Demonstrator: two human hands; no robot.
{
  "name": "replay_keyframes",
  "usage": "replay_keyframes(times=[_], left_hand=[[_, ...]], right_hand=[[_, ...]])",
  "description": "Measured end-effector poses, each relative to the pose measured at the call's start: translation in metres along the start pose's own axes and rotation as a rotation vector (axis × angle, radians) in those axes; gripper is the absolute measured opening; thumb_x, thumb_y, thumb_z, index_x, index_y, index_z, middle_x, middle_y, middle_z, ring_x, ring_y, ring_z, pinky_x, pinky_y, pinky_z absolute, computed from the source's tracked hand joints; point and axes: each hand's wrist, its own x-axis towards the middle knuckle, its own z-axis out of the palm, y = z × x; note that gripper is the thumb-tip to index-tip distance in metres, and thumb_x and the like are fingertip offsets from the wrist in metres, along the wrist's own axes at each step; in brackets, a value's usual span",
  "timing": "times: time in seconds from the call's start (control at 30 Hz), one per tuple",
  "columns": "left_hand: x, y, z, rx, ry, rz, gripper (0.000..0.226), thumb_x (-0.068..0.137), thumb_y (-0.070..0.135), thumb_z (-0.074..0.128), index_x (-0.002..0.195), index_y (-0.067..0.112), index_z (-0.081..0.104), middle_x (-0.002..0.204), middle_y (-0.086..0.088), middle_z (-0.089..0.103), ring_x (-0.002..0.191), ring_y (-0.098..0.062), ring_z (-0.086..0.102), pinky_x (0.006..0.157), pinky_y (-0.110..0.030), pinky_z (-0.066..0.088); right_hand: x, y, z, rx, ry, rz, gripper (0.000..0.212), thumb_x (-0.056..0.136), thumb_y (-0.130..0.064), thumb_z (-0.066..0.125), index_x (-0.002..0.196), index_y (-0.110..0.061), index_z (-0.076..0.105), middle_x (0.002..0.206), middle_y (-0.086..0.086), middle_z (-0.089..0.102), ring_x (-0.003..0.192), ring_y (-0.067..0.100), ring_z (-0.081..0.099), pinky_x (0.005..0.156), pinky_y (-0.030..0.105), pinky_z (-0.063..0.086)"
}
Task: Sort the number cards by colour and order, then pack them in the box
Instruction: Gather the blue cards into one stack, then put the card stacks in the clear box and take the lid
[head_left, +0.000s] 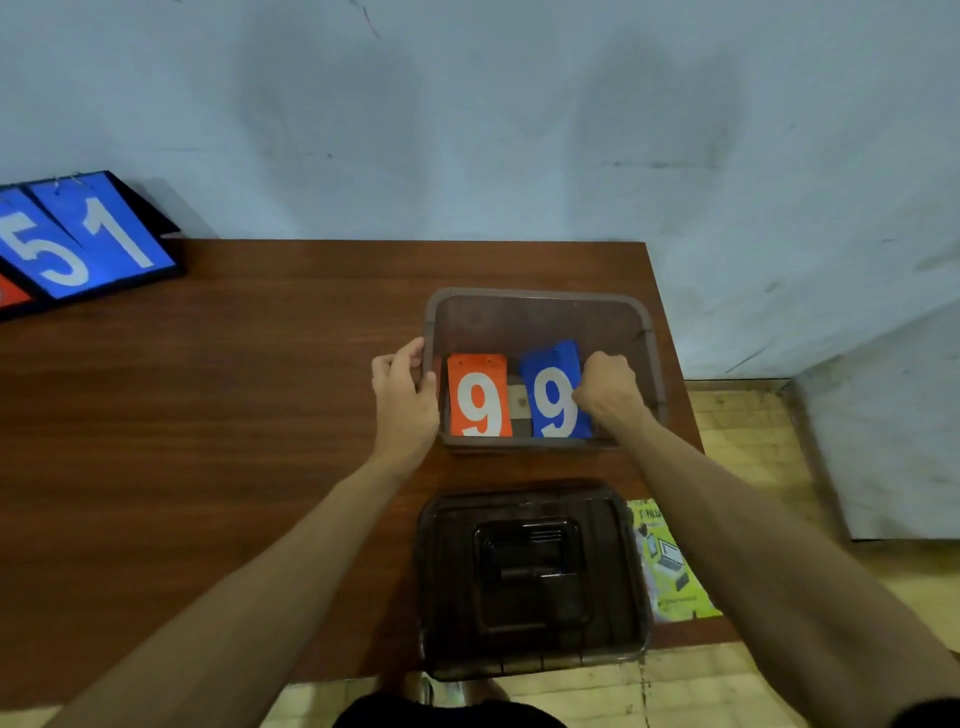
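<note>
A translucent brown box (540, 301) stands on the wooden table. Inside it lie an orange card stack (478, 397) on the left and a blue card stack (553, 395) on the right, each showing a white 9. My left hand (402, 389) grips the box's left wall, fingers curled over the rim. My right hand (608, 387) is inside the box with curled fingers on the right edge of the blue stack, which sits slightly tilted.
The box's dark lid (530, 582) lies near the table's front edge, a green leaflet (672, 566) beside it. A black scoreboard stand (78, 239) with blue 5 and 1 cards sits at the back left. The table (208, 415) ends just right of the box.
</note>
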Motion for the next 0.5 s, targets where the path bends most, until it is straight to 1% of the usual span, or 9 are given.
replay_keyframes(times=[0.03, 0.1, 0.17, 0.23, 0.27, 0.3, 0.37, 0.43, 0.5], left_hand=[[0.000, -0.003, -0.001, -0.007, -0.005, 0.019, 0.039, 0.098, 0.009, 0.046, 0.136, 0.013, 0.044, 0.127, -0.006, 0.038, 0.112, -0.009, 0.045, 0.082, -0.009, 0.041], [0.001, -0.007, -0.005, -0.015, -0.025, 0.028, 0.040, 0.097, 0.009, 0.047, 0.136, 0.014, 0.044, 0.123, -0.003, 0.038, 0.110, -0.008, 0.045, 0.075, -0.006, 0.043], [0.003, -0.009, -0.009, -0.012, -0.042, 0.031, 0.039, 0.096, 0.010, 0.050, 0.134, 0.015, 0.046, 0.120, -0.001, 0.040, 0.109, -0.008, 0.046, 0.080, -0.011, 0.044], [0.004, -0.010, -0.013, 0.000, -0.051, 0.047, 0.036, 0.095, 0.011, 0.053, 0.130, 0.016, 0.050, 0.118, 0.000, 0.041, 0.107, -0.009, 0.047, 0.086, -0.019, 0.045], [0.002, -0.010, -0.015, 0.001, -0.054, 0.058, 0.034, 0.094, 0.012, 0.054, 0.128, 0.015, 0.052, 0.117, 0.001, 0.042, 0.106, -0.009, 0.048, 0.085, -0.019, 0.046], [0.000, -0.010, -0.016, 0.000, -0.056, 0.066, 0.033, 0.094, 0.012, 0.054, 0.126, 0.015, 0.053, 0.116, 0.001, 0.043, 0.105, -0.009, 0.049, 0.081, -0.015, 0.047], [-0.009, -0.009, -0.020, 0.009, -0.046, 0.080, 0.031, 0.092, 0.011, 0.057, 0.123, 0.015, 0.055, 0.115, 0.001, 0.046, 0.101, -0.007, 0.050, 0.073, -0.008, 0.045], [-0.023, -0.008, -0.023, 0.044, -0.006, 0.100, 0.032, 0.089, 0.009, 0.060, 0.120, 0.017, 0.057, 0.112, 0.000, 0.049, 0.096, -0.007, 0.051, 0.078, -0.012, 0.044], [-0.036, -0.009, -0.026, 0.058, 0.034, 0.102, 0.032, 0.086, 0.007, 0.063, 0.116, 0.019, 0.059, 0.108, 0.000, 0.050, 0.092, -0.007, 0.052, 0.083, -0.017, 0.043]], right_hand=[[0.001, -0.001, 0.000, -0.064, -0.001, -0.012, 0.008, 0.092, -0.010, 0.056, 0.094, -0.002, 0.056, 0.088, 0.012, 0.062, 0.068, 0.019, 0.059, 0.065, 0.028, 0.053], [-0.002, -0.003, 0.002, -0.174, -0.001, -0.040, 0.011, 0.093, -0.009, 0.052, 0.098, -0.001, 0.058, 0.091, 0.014, 0.064, 0.075, 0.023, 0.064, 0.073, 0.031, 0.057], [-0.008, -0.007, 0.003, -0.245, 0.021, -0.082, 0.013, 0.093, -0.008, 0.050, 0.100, -0.001, 0.059, 0.095, 0.015, 0.066, 0.083, 0.026, 0.066, 0.076, 0.034, 0.056], [-0.015, -0.011, -0.001, -0.257, 0.058, -0.117, 0.009, 0.091, -0.008, 0.050, 0.094, -0.003, 0.058, 0.092, 0.014, 0.065, 0.084, 0.029, 0.065, 0.077, 0.037, 0.055], [-0.019, -0.012, -0.004, -0.251, 0.072, -0.136, 0.007, 0.090, -0.008, 0.050, 0.090, -0.004, 0.056, 0.089, 0.013, 0.063, 0.083, 0.029, 0.065, 0.076, 0.038, 0.055], [-0.023, -0.013, -0.007, -0.237, 0.084, -0.163, 0.007, 0.090, -0.010, 0.050, 0.086, -0.005, 0.054, 0.086, 0.011, 0.061, 0.081, 0.029, 0.063, 0.076, 0.038, 0.054], [-0.033, -0.013, -0.013, -0.182, 0.110, -0.249, 0.013, 0.090, -0.013, 0.050, 0.089, -0.005, 0.059, 0.089, 0.008, 0.065, 0.079, 0.025, 0.063, 0.077, 0.037, 0.056], [-0.050, -0.007, -0.018, -0.087, 0.150, -0.368, 0.019, 0.091, -0.018, 0.051, 0.098, -0.009, 0.066, 0.098, 0.005, 0.064, 0.084, 0.022, 0.062, 0.081, 0.037, 0.055], [-0.069, 0.000, -0.022, 0.026, 0.187, -0.479, 0.020, 0.092, -0.020, 0.053, 0.104, -0.013, 0.067, 0.100, 0.001, 0.060, 0.086, 0.016, 0.059, 0.083, 0.032, 0.053]])
